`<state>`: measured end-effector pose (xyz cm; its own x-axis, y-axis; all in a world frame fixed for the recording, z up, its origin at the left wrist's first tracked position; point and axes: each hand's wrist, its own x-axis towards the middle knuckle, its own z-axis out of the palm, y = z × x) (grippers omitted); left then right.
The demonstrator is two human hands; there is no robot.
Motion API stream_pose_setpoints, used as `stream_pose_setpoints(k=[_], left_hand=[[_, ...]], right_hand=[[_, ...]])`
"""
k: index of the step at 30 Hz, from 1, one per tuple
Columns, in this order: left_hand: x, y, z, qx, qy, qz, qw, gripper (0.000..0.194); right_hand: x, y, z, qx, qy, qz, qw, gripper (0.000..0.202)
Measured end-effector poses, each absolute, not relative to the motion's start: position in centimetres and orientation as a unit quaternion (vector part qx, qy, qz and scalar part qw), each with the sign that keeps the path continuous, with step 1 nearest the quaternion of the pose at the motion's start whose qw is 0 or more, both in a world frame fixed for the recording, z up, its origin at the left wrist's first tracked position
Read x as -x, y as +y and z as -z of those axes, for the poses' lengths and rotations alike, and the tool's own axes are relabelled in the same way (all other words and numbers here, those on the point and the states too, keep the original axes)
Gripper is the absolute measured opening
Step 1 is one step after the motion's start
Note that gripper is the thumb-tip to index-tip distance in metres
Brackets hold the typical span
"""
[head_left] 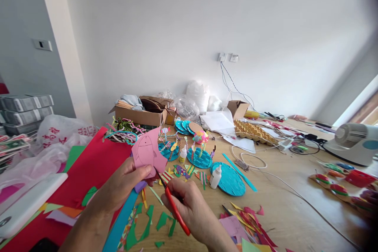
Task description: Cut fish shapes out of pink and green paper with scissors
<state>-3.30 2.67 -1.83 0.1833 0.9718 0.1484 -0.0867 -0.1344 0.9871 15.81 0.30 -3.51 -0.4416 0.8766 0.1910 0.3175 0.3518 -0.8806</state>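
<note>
My left hand (134,175) pinches a pink paper (147,147) with a fish outline drawn on it, thumb on its lower part. Red-handled scissors (175,206) are in my right hand (189,201), their dark blades angled up to the paper's lower edge. Just beyond lie small striped and spotted paper fish (181,171). Blue textured discs (227,179) stand farther back, some carrying fish and twisted stems, with white glue bottles (215,177) beside them.
Red sheets (91,165) and a white phone-like object (29,204) lie left. Green scraps (141,228) are below my hands, more scraps (251,224) lower right. Behind are a cardboard box (140,116), egg tray (254,132) and cables; a white fan (351,141) stands right.
</note>
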Motion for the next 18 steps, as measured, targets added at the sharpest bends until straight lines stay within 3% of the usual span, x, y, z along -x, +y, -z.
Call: stream_pose_setpoints(k=[18], left_hand=[[2.92, 2.73, 1.69, -0.533, 0.427, -0.534, 0.499, 0.023]], right_hand=[[-15.84, 0.48, 3.75, 0.394, -0.742, -0.413, 0.351, 0.031]])
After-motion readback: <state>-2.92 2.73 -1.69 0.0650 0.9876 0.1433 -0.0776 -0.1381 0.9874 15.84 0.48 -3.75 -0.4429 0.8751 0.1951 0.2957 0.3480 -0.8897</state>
